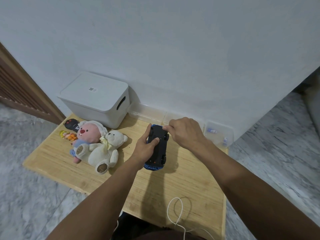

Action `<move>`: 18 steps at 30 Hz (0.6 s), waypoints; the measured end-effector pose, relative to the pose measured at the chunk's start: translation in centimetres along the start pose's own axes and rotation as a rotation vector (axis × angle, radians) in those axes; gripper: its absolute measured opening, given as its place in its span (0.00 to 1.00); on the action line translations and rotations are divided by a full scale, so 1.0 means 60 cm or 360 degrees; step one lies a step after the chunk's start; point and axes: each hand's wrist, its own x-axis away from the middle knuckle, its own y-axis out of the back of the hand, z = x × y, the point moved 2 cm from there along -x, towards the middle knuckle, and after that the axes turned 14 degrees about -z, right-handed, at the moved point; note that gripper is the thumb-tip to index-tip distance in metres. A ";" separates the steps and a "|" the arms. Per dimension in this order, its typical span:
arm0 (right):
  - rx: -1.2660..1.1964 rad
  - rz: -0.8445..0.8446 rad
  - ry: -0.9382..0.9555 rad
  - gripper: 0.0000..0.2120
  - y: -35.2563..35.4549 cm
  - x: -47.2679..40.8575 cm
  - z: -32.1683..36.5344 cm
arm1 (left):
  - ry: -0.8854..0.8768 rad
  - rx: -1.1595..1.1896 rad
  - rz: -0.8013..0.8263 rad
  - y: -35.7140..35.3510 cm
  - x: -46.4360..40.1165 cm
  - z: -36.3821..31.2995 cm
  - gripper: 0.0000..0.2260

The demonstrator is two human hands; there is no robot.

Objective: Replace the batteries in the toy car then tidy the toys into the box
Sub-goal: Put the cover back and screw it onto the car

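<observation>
A low wooden table stands against the white wall, with grey marble floor around it. At its far left corner sits a closed white box; in front of the box lie a black remote, a small colourful figure, a pink plush and a white bear, close together. Along the far edge stand clear trays, at the right a clear container with small items, and a white cable lies near the front edge.
</observation>
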 end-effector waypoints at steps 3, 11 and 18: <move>-0.0186 -0.0029 0.0047 0.15 0.003 -0.003 0.000 | -0.0011 0.0005 -0.0010 -0.001 -0.001 0.000 0.28; -0.0105 0.0012 0.0107 0.11 0.011 -0.004 -0.005 | -0.0037 -0.0034 -0.0025 -0.001 -0.008 -0.008 0.28; -0.0082 -0.0022 -0.0030 0.18 0.014 -0.004 -0.009 | -0.0066 -0.0045 0.0008 -0.007 -0.005 -0.021 0.28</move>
